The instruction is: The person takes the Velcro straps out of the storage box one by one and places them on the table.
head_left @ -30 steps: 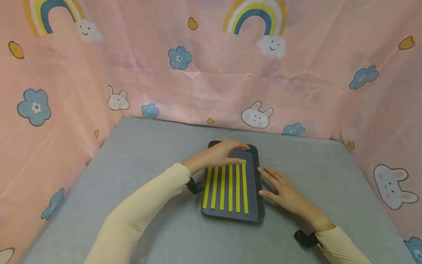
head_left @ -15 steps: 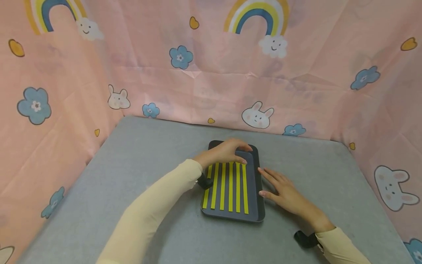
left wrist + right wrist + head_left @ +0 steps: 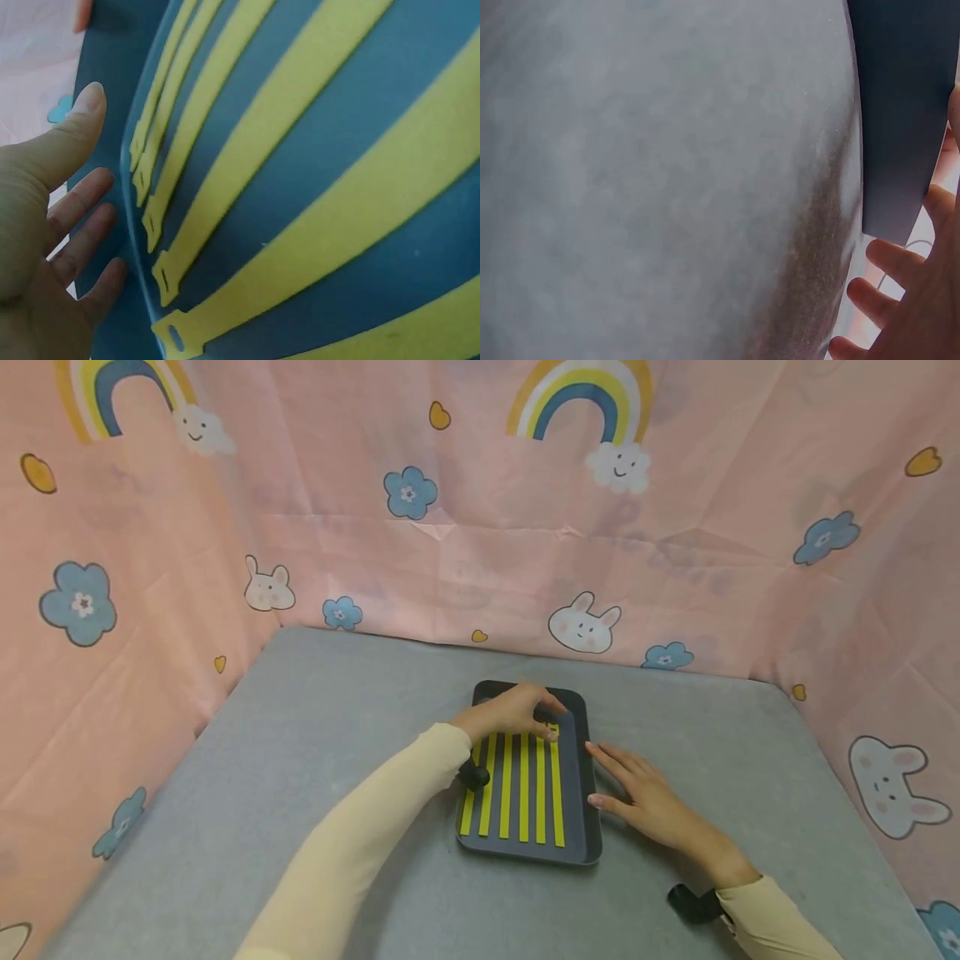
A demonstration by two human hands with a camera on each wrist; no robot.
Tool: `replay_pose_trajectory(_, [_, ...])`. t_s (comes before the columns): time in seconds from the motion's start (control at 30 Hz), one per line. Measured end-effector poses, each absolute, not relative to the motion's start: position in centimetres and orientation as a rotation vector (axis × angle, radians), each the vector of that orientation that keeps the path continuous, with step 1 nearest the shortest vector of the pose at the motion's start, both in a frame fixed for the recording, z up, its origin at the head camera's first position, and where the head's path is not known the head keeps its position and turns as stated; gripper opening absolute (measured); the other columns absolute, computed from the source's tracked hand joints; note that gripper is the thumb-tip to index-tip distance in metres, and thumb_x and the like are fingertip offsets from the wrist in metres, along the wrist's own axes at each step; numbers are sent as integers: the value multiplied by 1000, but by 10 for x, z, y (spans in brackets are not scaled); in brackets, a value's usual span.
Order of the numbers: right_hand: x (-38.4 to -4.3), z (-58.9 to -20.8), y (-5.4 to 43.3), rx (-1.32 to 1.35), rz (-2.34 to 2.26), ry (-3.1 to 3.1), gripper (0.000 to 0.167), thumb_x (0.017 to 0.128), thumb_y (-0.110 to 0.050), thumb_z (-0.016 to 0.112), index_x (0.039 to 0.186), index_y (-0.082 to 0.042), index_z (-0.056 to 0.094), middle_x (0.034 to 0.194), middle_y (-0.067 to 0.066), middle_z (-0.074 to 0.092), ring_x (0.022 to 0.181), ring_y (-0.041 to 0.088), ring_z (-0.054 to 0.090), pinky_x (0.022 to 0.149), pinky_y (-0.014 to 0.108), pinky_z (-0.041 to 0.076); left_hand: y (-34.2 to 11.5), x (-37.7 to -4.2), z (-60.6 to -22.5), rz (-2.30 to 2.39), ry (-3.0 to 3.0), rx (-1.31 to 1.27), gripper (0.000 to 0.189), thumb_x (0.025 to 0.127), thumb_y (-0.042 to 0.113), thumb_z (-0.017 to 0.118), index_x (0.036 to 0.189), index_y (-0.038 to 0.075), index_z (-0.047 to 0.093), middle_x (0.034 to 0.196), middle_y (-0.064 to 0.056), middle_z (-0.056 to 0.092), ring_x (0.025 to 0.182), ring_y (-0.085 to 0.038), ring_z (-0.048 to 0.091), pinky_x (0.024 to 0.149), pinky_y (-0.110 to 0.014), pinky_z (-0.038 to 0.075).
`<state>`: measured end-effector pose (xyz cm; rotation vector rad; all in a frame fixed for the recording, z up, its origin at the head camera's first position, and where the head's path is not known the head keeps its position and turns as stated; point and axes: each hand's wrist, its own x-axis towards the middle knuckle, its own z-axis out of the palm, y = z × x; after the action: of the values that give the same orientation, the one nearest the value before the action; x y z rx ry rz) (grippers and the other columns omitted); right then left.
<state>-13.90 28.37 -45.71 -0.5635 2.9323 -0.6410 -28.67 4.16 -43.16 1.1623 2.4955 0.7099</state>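
A dark grey rectangular tray [image 3: 577, 810] lies on the table with several yellow strips [image 3: 522, 793] side by side inside it. In the left wrist view each visible strip end is a small slotted tab, as on the nearest strip [image 3: 178, 334]. My left hand [image 3: 512, 710] hovers over the tray's far part, thumb and fingers apart and softly bent, with nothing between them. The thumb tip overlaps the far end of the rightmost strip in the head view. My right hand [image 3: 648, 797] has its fingers spread, with fingertips and thumb against the tray's right side wall [image 3: 904, 120].
A grey cloth-covered table [image 3: 360, 693] surrounds the tray. Pink printed curtains [image 3: 480, 560] enclose it at the back and both sides. Black wrist cameras [image 3: 693, 903] sit on both wrists, the left one overlapping the strips in the head view.
My left forearm has shifted to the right, bringing its wrist camera over the strips. The left hand has come slightly nearer, its thumb lower. The right hand and the tray stay put.
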Motion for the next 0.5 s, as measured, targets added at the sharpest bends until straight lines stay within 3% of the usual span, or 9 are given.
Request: replay_pose_trajectory(0.5, [-139,-456,283,-535,-649,2910,77,95,-52,59,158,-34,20,161,17,30,143,50,29,104,78,23,48,-291,-439,650,2537,1150,42,90,30,73,130,18,66,135,1,63,128,-15,57,109,-28,45])
